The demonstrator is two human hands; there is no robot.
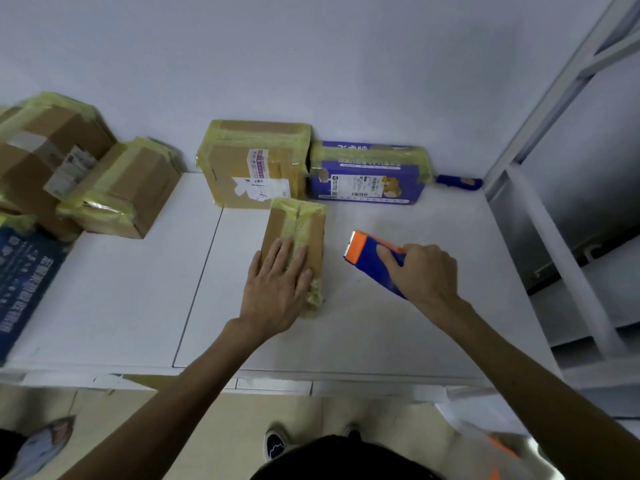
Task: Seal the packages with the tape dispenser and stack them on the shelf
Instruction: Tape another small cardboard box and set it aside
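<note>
**Head view.** The small package (pixel 298 220), a brown carton with a strip of yellowish tape along its top, lies on the white worktop (pixel 121 306). The left hand (pixel 277 289) rests palm-down on the near end of this package. Its grip is apart, with the fingers straight and spread flat over the tape.

Just right of the package and clear of it, the right hand (pixel 426 275) holds the tape dispenser (pixel 367 261), which has a blue body and an orange toothed head. The grip is clamped on the blue body, with the index finger laid along its upper face. Whether the dispenser touches the worktop cannot be told.

Directly behind the package stands a larger taped box (pixel 256 161). Behind the package and to its right lies a purple pack (pixel 370 178) banded with the same tape. Well to the left of the package sit more taped cartons (pixel 128 192). Far to its right rises the white shelf frame (pixel 561 237).
</note>
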